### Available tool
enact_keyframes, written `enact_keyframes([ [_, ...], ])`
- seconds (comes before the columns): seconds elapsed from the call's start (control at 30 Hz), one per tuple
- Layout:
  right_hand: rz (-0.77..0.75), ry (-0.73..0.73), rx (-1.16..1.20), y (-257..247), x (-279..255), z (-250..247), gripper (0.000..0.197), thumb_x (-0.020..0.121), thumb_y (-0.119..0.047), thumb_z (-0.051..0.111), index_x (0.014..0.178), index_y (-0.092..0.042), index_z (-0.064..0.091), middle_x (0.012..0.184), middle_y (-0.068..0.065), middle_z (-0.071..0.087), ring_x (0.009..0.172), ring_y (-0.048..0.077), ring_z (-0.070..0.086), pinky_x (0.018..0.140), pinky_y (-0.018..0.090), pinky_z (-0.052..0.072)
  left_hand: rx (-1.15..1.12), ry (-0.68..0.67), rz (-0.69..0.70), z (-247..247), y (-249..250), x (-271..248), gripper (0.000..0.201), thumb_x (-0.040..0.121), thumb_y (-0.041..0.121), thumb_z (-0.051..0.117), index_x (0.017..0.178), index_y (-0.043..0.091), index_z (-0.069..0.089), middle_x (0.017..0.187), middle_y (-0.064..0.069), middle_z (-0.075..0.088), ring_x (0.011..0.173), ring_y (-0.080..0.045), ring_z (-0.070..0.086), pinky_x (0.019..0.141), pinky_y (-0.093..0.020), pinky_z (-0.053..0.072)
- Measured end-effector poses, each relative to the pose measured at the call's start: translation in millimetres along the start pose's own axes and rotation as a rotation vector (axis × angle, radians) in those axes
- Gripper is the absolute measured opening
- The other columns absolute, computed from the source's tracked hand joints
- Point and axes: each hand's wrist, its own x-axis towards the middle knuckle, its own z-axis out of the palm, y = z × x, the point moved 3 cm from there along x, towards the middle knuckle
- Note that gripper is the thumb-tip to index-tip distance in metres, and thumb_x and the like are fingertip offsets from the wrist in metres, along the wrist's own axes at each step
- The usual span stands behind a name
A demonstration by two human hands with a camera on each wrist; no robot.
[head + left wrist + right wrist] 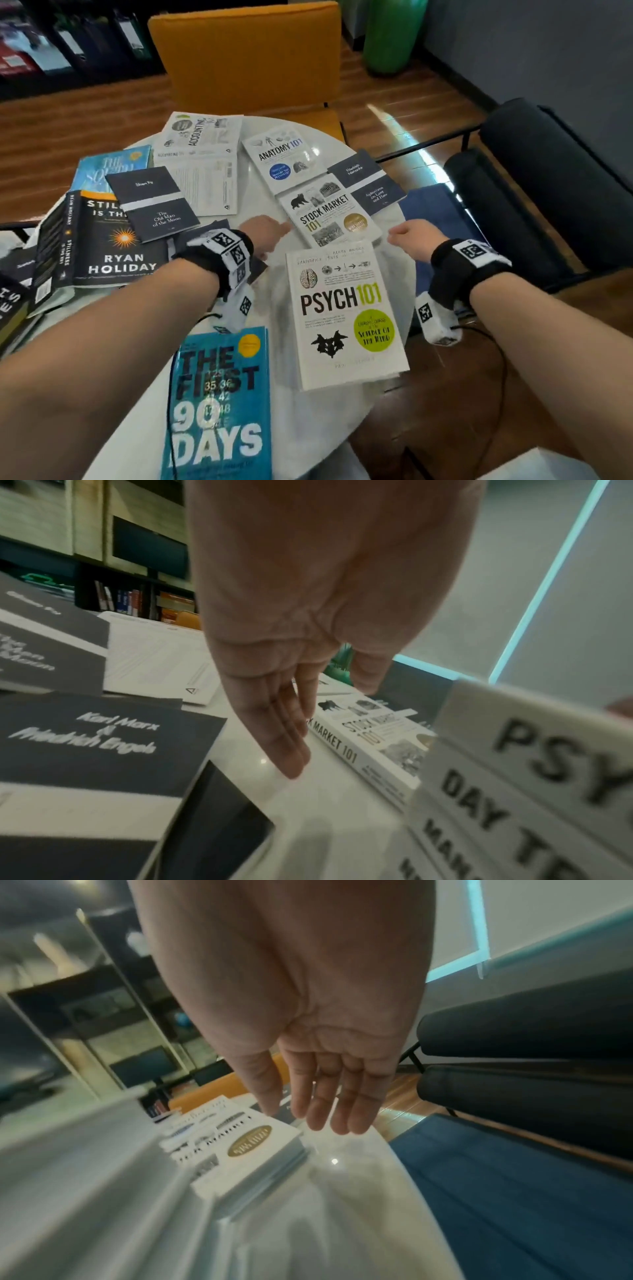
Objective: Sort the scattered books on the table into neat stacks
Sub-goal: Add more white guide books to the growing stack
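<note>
At the bottom of the head view, a blue book (219, 404) is seen lying flat on the white tabletop (305, 425). Just to its right, the Psych book (346, 315) is laid near the tabletop's edge. Above these, in the middle of the frame, the left hand (263, 236) and the right hand (411, 236) are held over the tabletop, one on each side of the Stock Market book (329, 216). The fingers (291, 739) of the left hand are stretched out straight and nothing is held. The right fingers (329, 1104) are loose and spread, and nothing is held there either. More books are scattered at the left and top of the frame, with an orange chair (246, 58) behind.
</note>
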Motion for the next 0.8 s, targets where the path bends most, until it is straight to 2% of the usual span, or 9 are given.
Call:
enact_keyframes([
  [0.07,-0.014,-0.048,-0.085,-2.3,15.9,6.0,0.046,0.096,-0.032,0.057,0.134,-0.007,0.057,0.139,0.011,0.057,0.127,0.029,0.052,0.106,0.036,0.041,-0.035,-0.066,-0.019,6.1,4.6,14.9,0.063,0.099,0.042,0.053,0.14,-0.004,0.04,0.094,-0.013,0.063,0.083,-0.029,0.063,0.08,-0.044,0.058],
  [0.13,-0.032,-0.079,-0.113,-5.6,30.7,14.7,0.051,0.093,-0.04,0.06,0.133,-0.009,0.058,0.137,0.012,0.058,0.123,0.028,0.055,0.099,0.033,0.044,-0.049,-0.084,-0.008,8.4,11.2,25.5,0.064,0.092,0.04,0.065,0.138,0.004,0.039,0.085,-0.009,0.06,0.079,-0.026,0.062,0.069,-0.038,0.058],
  [0.2,-0.058,-0.097,-0.104,-7.7,40.7,22.3,0.043,0.09,-0.04,0.064,0.121,-0.01,0.067,0.124,0.011,0.066,0.108,0.025,0.06,0.081,0.027,0.042,-0.046,-0.068,-0.003,8.6,17.7,37.4,0.052,0.087,0.038,0.072,0.121,0.013,0.042,0.091,-0.009,0.062,0.08,-0.027,0.065,0.069,-0.041,0.06],
  [0.23,-0.062,-0.086,-0.083,-7.7,45.0,24.7,0.039,0.089,-0.037,0.067,0.117,-0.01,0.069,0.12,0.009,0.068,0.1,0.022,0.06,0.077,0.025,0.039,-0.051,-0.053,-0.006,8.0,19.6,43.4,0.056,0.083,0.038,0.076,0.12,0.014,0.041,0.096,-0.01,0.063,0.078,-0.026,0.066,0.066,-0.043,0.061],
  [0.33,-0.04,-0.017,-0.001,-4.9,52.3,29.0,0.034,0.084,-0.028,0.074,0.114,-0.013,0.069,0.116,0.006,0.069,0.09,0.015,0.054,0.075,0.023,0.037,-0.082,-0.017,-0.019,5.2,21.9,59.1,0.089,0.071,0.042,0.084,0.14,0.013,0.036,0.112,-0.015,0.063,0.074,-0.024,0.068,0.05,-0.038,0.061],
  [0.43,-0.022,0.013,0.062,-2.0,56.7,33.3,0.031,0.082,-0.022,0.076,0.11,-0.011,0.07,0.111,0.006,0.07,0.089,0.017,0.058,0.075,0.025,0.04,-0.111,0.04,-0.036,1.7,23.8,68.7,0.098,0.07,0.034,0.087,0.145,0.013,0.028,0.121,-0.016,0.059,0.088,-0.027,0.07,0.059,-0.039,0.062],
  [0.57,-0.006,0.034,0.209,-2.0,55.9,36.7,0.032,0.082,-0.014,0.075,0.112,-0.008,0.065,0.108,0.004,0.069,0.093,0.018,0.06,0.076,0.027,0.043,-0.102,0.09,-0.045,-6.1,25.5,78.4,0.097,0.064,0.031,0.091,0.134,0.002,0.03,0.119,-0.016,0.06,0.102,-0.033,0.068,0.082,-0.049,0.06],
  [0.7,0.013,0.016,0.332,-2.9,53.2,34.1,0.032,0.082,-0.009,0.074,0.111,-0.007,0.06,0.106,0.005,0.069,0.098,0.023,0.066,0.065,0.027,0.051,-0.297,0.044,0.014,-16.0,39.7,65.1,0.074,0.08,0.005,0.079,0.128,0.009,0.023,0.11,-0.009,0.053,0.098,-0.029,0.065,0.088,-0.045,0.057],
  [0.8,-0.017,-0.018,0.43,-6.5,41.9,27.0,0.009,0.084,-0.004,0.07,0.088,-0.009,0.065,0.106,0.015,0.072,0.102,0.035,0.068,0.087,0.044,0.058,-0.358,0.056,0.154,-25.1,48.0,52.2,0.061,0.084,-0.003,0.073,0.115,0.015,0.023,0.122,-0.014,0.056,0.098,-0.031,0.066,0.08,-0.046,0.059],
])
